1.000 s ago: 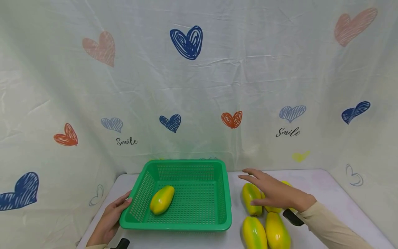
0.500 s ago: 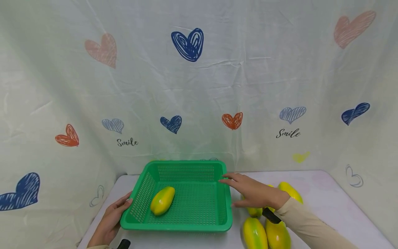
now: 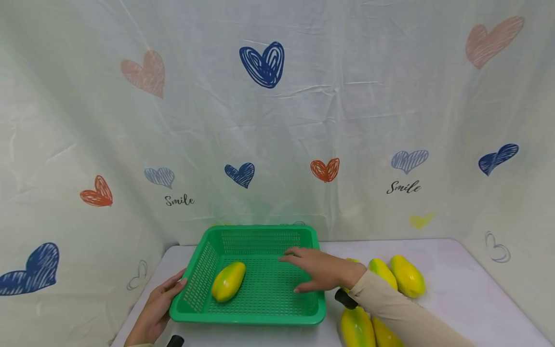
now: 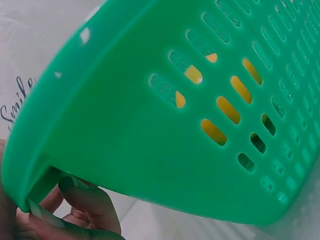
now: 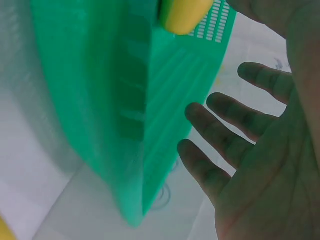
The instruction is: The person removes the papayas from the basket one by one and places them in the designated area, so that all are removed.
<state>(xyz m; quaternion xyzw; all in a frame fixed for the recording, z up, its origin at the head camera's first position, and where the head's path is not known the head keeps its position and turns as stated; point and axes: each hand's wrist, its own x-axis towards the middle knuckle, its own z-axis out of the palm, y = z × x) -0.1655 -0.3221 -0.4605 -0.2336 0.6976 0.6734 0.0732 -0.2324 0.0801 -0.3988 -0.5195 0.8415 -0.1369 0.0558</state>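
A green plastic basket [image 3: 247,318] with slotted walls sits on the table, one yellow-green papaya [image 3: 228,282] lying in its left half. At the basket's left side, my left hand [image 3: 157,308] grips the rim; in the left wrist view its fingers [image 4: 92,202] curl under the rim's edge. My right hand [image 3: 323,271] hangs over the right part of the basket with spread fingers and holds nothing. The right wrist view shows its bare palm [image 5: 270,190] beside the basket's wall [image 5: 95,100].
Several more papayas [image 3: 407,276] lie on the white table [image 3: 459,284] to the right of the basket, some partly hidden by my right forearm [image 3: 403,308]. Behind the table hangs a pale sheet [image 3: 277,130] printed with hearts.
My right hand has moved left from above the loose papayas, across the basket's right rim, to over its inside. The left hand keeps its grip, and the basket stays put.
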